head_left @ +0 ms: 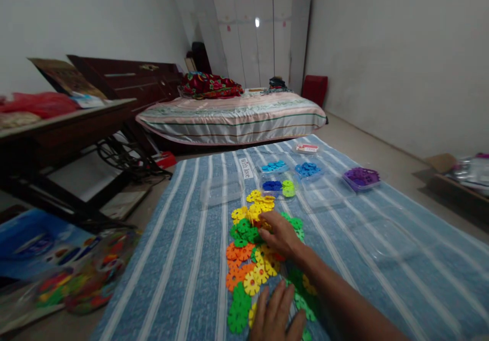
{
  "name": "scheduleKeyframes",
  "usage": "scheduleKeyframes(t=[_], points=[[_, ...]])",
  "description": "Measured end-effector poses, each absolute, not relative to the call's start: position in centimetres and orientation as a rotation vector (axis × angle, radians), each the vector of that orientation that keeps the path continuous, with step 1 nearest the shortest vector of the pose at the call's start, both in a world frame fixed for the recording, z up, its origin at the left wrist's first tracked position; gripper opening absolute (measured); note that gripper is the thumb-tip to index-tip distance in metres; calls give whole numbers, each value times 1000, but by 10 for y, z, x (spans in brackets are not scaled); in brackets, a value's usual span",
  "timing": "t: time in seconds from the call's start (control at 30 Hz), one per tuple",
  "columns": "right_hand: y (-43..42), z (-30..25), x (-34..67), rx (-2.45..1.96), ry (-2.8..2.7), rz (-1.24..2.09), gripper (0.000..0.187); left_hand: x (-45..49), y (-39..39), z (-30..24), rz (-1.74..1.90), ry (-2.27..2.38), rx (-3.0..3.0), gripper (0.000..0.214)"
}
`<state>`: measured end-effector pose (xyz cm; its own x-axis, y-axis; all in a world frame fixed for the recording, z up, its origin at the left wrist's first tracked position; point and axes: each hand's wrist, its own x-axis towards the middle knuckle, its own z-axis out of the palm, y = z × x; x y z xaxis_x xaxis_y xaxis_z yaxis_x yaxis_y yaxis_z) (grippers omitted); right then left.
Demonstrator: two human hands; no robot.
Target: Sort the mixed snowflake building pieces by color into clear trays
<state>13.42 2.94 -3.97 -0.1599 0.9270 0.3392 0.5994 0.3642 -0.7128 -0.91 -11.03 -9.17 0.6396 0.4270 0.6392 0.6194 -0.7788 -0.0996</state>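
Observation:
A heap of flat flower-shaped plastic pieces (250,259) in yellow, green and orange lies on a blue striped cloth (183,259). My right hand (280,236) reaches across the heap with fingers curled down onto the pieces at its far side; what they pinch is hidden. My left hand (275,315) rests flat with fingers spread on the near edge of the heap, beside green pieces (239,310). Beyond the heap stand clear plastic trays: one with dark blue and light green pieces (278,187), one with blue pieces (307,169), one with light blue pieces (274,166).
A tray of purple pieces (361,177) sits at the right, an empty clear tray (221,190) at the left, a clear lid (389,241) nearer. A bed (233,116) lies behind, a dark table (57,127) at left, a bag of toys (87,274) on the floor.

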Motion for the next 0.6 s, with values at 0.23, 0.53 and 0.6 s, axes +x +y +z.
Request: scheduleKeyframes(t=[0.23,0.53,0.6], points=[[-1,-45,161,-1305,-1671,617,22,-35,-66,-70,-652,-1039,-2573,31],[61,-32,171,-1327,-534,1268,39,-43,-17,-53,-736,-1223,-2423,29],[78,-25,173,-1352,-355,1384,40,-45,-17,-48,-767,-1223,-2448,34]])
